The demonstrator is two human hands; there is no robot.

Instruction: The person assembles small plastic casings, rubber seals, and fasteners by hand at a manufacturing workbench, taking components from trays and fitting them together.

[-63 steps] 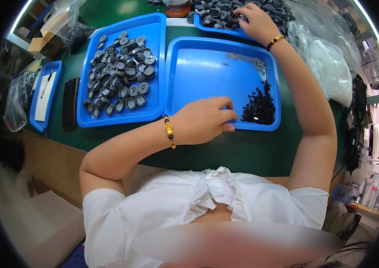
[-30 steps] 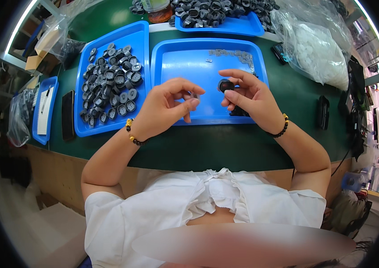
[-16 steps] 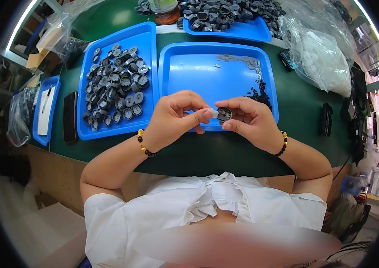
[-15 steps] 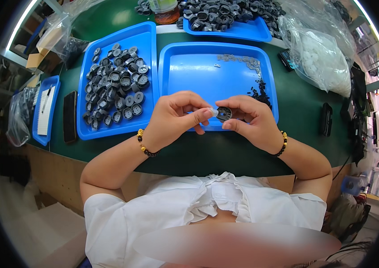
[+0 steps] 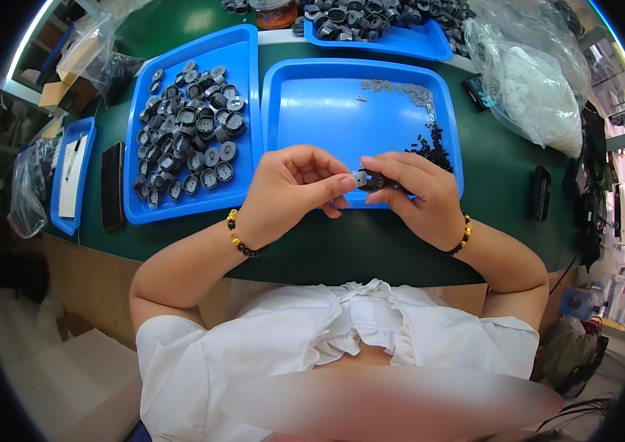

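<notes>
My right hand (image 5: 424,197) pinches a dark grey round plastic part (image 5: 373,182) between thumb and fingers, above the front edge of the middle blue tray. Facing it, my left hand (image 5: 294,190) has thumb and forefinger pressed together at a small whitish plastic piece (image 5: 359,177). That piece meets the left side of the round part; its exact fit is too small to make out. The middle blue tray (image 5: 312,71) holds small clear-grey pieces (image 5: 417,93) at its far right and tiny black pieces (image 5: 434,151) below them.
Left of it, a blue tray (image 5: 248,55) carries many grey round parts (image 5: 188,118). More grey parts fill a tray (image 5: 415,50) at the back. A phone (image 5: 113,184) and a small tray with a notepad (image 5: 73,173) lie left; a bag of white pieces (image 5: 537,96) stands right.
The whitish piece has come against the round part, which has turned in my right fingers. Both hands stay close together. The view has shifted slightly, so the trays sit higher in the picture.
</notes>
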